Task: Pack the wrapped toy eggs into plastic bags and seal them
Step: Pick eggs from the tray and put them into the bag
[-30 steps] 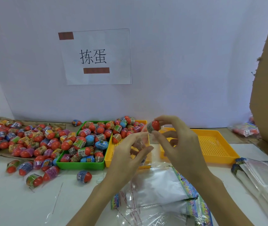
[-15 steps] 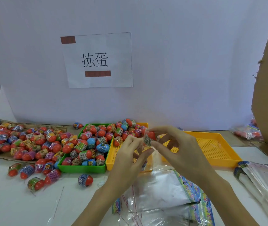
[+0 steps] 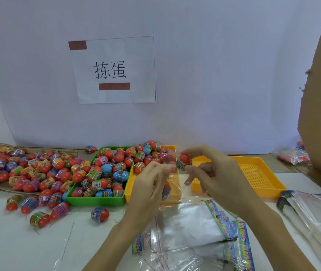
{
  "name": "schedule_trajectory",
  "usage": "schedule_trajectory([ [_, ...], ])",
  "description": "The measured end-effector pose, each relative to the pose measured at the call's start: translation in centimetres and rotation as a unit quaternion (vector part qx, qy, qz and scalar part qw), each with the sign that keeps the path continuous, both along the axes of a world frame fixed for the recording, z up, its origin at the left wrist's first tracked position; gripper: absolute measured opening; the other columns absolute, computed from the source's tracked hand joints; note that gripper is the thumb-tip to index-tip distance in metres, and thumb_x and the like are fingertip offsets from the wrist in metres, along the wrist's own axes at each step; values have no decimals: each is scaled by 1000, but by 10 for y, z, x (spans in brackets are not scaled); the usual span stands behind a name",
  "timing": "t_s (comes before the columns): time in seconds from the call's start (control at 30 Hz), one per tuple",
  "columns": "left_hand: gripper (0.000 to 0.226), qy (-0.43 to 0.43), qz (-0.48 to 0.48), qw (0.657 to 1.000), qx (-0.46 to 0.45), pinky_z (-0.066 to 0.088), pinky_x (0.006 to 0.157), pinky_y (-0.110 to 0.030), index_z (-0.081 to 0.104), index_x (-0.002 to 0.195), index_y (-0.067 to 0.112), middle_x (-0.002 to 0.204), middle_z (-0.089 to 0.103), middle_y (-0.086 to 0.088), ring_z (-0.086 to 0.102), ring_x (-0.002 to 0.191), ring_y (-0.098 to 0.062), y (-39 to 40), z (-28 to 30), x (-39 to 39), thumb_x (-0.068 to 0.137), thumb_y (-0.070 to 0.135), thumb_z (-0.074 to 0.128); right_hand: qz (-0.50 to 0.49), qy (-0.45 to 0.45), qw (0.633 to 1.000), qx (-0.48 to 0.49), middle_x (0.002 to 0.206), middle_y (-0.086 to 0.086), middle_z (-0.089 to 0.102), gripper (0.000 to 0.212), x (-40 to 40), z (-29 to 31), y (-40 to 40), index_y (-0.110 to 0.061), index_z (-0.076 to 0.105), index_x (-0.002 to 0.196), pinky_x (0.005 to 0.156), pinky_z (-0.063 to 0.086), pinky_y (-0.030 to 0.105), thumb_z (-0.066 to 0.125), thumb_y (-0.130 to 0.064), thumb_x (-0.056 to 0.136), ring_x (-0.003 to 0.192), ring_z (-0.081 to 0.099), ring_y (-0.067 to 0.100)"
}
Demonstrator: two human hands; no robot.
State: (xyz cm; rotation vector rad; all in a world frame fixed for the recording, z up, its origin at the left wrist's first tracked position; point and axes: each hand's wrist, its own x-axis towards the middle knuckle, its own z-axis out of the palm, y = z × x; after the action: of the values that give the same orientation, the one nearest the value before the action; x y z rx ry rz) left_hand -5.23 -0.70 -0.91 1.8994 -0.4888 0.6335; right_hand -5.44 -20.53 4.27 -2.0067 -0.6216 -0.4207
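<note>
- Your right hand [image 3: 212, 173] pinches a red toy egg with a printed wrap band [image 3: 183, 162], up in the air over the near-left corner of the empty yellow plastic tray [image 3: 261, 173].
- Your left hand [image 3: 152, 184] pinches the mouth of a thin clear plastic bag [image 3: 172, 184]. The bag hangs down w/ what looks like one egg inside.
- Bag is floppy & hard to see. If its mouth folds shut, the egg may hit the edge & drop.
- A dropped egg is round, so it could roll to the tabletop's near edge.
- Your pinch is only on the egg's ends. The wrap looks slick, so it may slip.
- Loose clear bags [image 3: 185, 237] lie below; a fallen egg could hide there.
</note>
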Motion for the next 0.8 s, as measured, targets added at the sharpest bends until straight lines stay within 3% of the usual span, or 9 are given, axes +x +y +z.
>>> schedule_trajectory([
  [0.17,38,-9,0,1000,16,46,79,-13,69,112,33,96,61,17,64,93,-8,-3,-3,1,111,48,34,-10,-15,1000,-24,101,-14,71,25,-1,1,1,-32,66,116,51,50,21,73,-21,95,66,74,9],
  [0.3,33,-13,-12,1000,17,47,79,-15,71,108,29,99,63,13,64,94,-13,-3,-3,1,111,36,39,-7,-2,998,-59,96,-13,74,21,0,-2,3,-31,69,114,59,52,20,74,-26,94,75,73,6],
  [0.43,42,-33,-24,999,33,45,77,-11,67,120,29,102,58,22,63,91,-7,-2,-3,1,110,51,32,-41,-3,999,0,88,-11,74,19,0,-4,8,-26,69,106,58,52,17,78,-31,91,66,72,7],
  [0.53,52,-36,-24,998,47,47,77,-13,66,128,25,106,56,20,63,91,-9,0,-4,1,110,56,28,-49,-7,998,26,94,-12,73,20,-1,-3,11,-28,67,106,57,53,20,80,-27,91,63,73,8],
  [0.67,40,-51,-15,998,38,47,78,-12,59,132,35,107,56,21,63,92,-6,-1,-1,-1,112,51,27,-18,-12,999,-43,103,-12,70,22,-2,-2,9,-34,68,110,59,49,17,78,-24,93,73,73,8],
  [0.8,37,-51,-6,998,20,45,83,-8,64,130,30,106,60,18,62,97,-2,-2,-2,0,115,37,31,4,1,998,-56,101,-9,64,16,-4,-1,9,-38,74,110,65,56,29,72,-40,94,82,70,13],
])
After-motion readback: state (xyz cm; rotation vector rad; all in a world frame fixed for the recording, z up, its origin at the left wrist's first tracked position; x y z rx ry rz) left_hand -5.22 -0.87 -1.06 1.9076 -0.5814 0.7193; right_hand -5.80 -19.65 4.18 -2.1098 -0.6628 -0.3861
